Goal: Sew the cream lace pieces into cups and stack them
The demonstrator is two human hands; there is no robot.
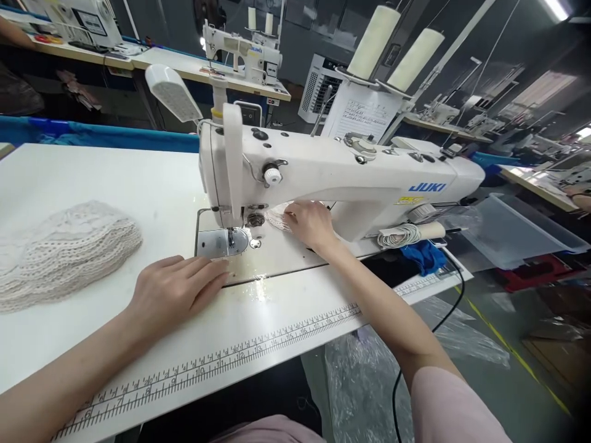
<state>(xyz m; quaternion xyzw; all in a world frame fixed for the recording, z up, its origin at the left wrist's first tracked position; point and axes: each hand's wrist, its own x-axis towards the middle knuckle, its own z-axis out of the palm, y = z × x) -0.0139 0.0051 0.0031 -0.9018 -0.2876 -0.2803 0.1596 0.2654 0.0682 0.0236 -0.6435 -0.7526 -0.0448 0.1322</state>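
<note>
A white JUKI sewing machine (314,166) stands on the table in front of me. My left hand (178,283) lies flat on the tabletop, fingers stretched toward the metal needle plate (215,244), with nothing in it. Under the machine's arm, my right hand (309,223) has its fingers closed at the edge of a piece of cream lace fabric (278,216), most of which the machine hides. A stack of similar cream lace pieces (69,252) rests on the table at the left.
A printed ruler (240,355) runs along the table's front edge. Two thread cones (373,43) stand behind the machine. Blue cloth (423,257) and a wound cord (399,236) lie right of it. A clear plastic bin (517,231) is farther right. Part of another person (16,80) shows at far left.
</note>
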